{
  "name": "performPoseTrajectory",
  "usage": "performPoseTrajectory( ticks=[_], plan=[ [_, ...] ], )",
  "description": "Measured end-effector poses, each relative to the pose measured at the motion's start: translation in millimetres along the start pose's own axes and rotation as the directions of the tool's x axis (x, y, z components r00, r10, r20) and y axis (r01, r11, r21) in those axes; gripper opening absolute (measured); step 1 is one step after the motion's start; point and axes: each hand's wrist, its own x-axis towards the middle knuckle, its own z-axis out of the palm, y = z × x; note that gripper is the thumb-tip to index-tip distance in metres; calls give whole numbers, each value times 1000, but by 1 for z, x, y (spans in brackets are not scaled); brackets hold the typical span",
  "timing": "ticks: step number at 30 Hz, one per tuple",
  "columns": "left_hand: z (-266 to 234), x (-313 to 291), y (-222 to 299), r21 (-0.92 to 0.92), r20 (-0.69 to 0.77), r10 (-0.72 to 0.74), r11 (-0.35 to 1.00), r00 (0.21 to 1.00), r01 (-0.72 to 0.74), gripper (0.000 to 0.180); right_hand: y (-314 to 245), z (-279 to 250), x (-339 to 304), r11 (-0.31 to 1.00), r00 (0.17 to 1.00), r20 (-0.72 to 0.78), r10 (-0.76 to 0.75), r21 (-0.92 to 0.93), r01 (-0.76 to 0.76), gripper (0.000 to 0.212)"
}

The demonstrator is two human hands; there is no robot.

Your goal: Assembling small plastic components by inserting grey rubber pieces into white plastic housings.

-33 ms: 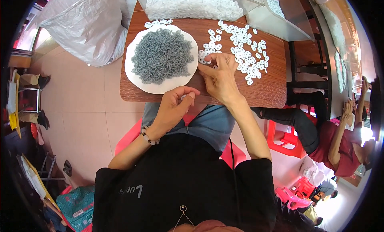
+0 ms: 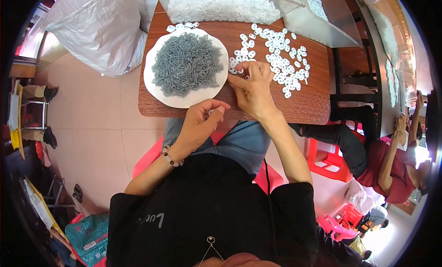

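Note:
My left hand (image 2: 202, 122) hovers at the near edge of the wooden table (image 2: 313, 105), fingers curled and pinched on a small white piece (image 2: 211, 112). My right hand (image 2: 253, 89) rests on the table with its fingertips down on the near edge of a scatter of small white rings (image 2: 276, 59). Whether it grips one is hidden by the fingers. Left of that hand sits a round white plate (image 2: 156, 89) heaped with small grey parts (image 2: 186, 64).
A clear tray (image 2: 317, 25) full of white rings (image 2: 221, 4) stands at the table's far edge. A large white bag (image 2: 101, 27) lies on the floor to the left. A seated person (image 2: 391, 161) and red stools (image 2: 327, 158) are on the right.

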Motion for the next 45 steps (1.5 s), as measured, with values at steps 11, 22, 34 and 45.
performPoseTrajectory(
  ticks=[11, 22, 34, 45],
  plan=[
    [-3, 2, -3, -1, 32, 7, 1000, 999, -7, 20, -8, -10, 2, 994, 997, 40, -73, -78, 76, 32],
    [-4, 0, 1, -31, 24, -22, 999, 999, 23, 20, -4, -5, 0, 994, 995, 64, -77, -71, 82, 33],
    [-7, -5, 7, -107, -22, -47, 993, 999, 44, 20, -4, -8, 4, 991, 992, 90, -89, -89, 97, 33],
    [-25, -26, 14, -106, -108, -83, 992, 991, 71, 27, -3, -7, 7, 996, 995, 51, -86, -21, 87, 34]
  ],
)
